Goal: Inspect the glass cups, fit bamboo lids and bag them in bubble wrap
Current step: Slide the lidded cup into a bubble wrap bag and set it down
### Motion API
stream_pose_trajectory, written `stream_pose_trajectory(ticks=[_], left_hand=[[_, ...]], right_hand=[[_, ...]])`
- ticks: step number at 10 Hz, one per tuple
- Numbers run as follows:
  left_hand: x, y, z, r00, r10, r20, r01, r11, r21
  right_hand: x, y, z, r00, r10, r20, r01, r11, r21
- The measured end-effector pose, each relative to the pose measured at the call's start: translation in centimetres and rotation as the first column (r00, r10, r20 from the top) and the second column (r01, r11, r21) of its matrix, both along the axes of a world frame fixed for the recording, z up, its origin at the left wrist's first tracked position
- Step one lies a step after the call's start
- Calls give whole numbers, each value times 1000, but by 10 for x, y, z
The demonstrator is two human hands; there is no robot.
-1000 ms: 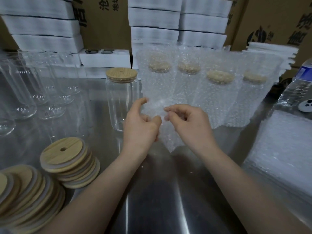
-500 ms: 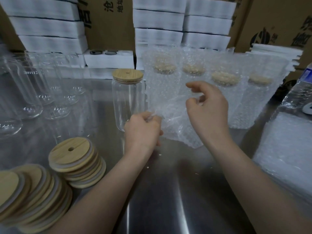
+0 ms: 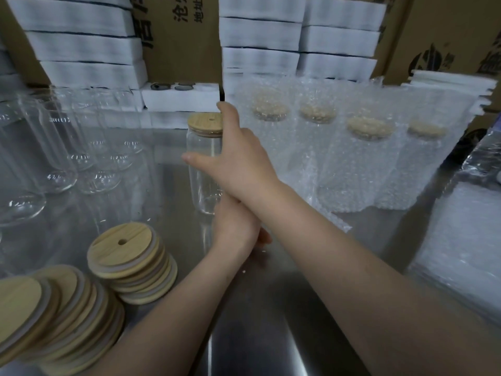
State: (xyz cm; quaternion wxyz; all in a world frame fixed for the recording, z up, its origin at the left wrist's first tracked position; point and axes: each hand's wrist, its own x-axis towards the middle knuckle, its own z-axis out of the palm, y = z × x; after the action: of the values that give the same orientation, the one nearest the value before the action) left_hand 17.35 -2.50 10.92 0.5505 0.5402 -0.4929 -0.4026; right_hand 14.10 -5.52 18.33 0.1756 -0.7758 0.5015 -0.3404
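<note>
A clear glass cup (image 3: 203, 185) with a bamboo lid (image 3: 204, 124) stands on the steel table (image 3: 257, 321). My right hand (image 3: 238, 164) reaches across to it with fingers spread, thumb in front of the glass and forefinger up beside the lid. My left hand (image 3: 234, 226) lies under the right forearm, which hides most of its fingers, and holds a bubble wrap bag (image 3: 336, 222) whose edge shows past that forearm. Several lidded cups in bubble wrap (image 3: 363, 164) stand in a row behind.
Several empty glass cups (image 3: 62, 147) stand at the left. Two heaps of bamboo lids (image 3: 130, 264) (image 3: 54, 316) lie at the front left. A pile of bubble wrap bags (image 3: 461, 240) and a plastic bottle (image 3: 485, 156) are at the right. White foam boxes (image 3: 260, 36) and cartons line the back.
My right hand let go of the bag and swung left over my left hand to the lidded cup. My left hand stayed low with the bag.
</note>
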Motion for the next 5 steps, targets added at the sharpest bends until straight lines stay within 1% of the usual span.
stream_pose_trajectory(ticks=[1,2,3,4,5], left_hand=[[0,-3,1,1000,1,-11,-1,999,47],[0,-5,-5,999,44,-13,-43,998,36],[-1,-4,-2,999,23,-37,-22,999,45],[-3,-6,3,995,23,-99,-15,997,80],[-3,-6,5,986,14,-169,5,994,108]], right_hand=[[2,-5,-5,1000,-21,21,22,999,-34],[-4,-2,-10,993,5,121,14,988,-156],[-16,10,-8,909,83,408,47,953,-300],[-34,18,-1,687,155,710,74,957,-281],[-57,22,6,536,165,828,34,976,-216]])
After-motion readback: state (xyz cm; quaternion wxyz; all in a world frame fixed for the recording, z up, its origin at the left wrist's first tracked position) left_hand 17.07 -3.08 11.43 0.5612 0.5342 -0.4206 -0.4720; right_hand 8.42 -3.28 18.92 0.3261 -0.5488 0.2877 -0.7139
